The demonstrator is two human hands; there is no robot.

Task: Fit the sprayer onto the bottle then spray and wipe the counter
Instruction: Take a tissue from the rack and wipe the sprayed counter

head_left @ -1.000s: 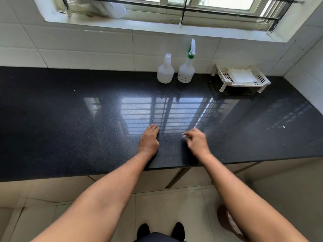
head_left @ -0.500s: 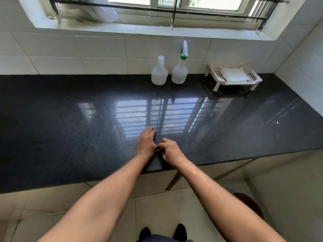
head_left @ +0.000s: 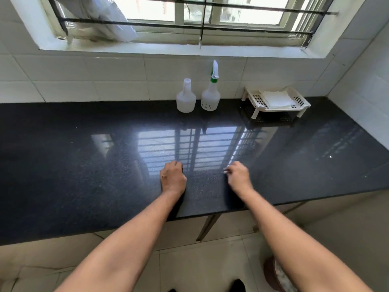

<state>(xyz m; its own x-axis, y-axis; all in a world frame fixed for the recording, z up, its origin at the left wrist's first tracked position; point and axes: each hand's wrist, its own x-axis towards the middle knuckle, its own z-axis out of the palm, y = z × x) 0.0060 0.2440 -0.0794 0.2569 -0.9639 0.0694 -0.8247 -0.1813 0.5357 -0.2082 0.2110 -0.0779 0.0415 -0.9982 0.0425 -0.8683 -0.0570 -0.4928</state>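
Two hands are rested near the counter's (head_left: 84,165) front edge: the left hand (head_left: 173,178) is curled, empty; whether anything is pinched by the bunched right hand (head_left: 239,178) cannot be told. Behind, the sprayer (head_left: 214,71) is seen atop one bottle (head_left: 210,100); spraying and wiping are judged undone.

Not finding any text, label, brand or number that I can read from here. The sprayer bottle (head_left: 210,97) is showing a row of small dark marks low on its side, just above the base. They are staying too small to make out as letters or figures.
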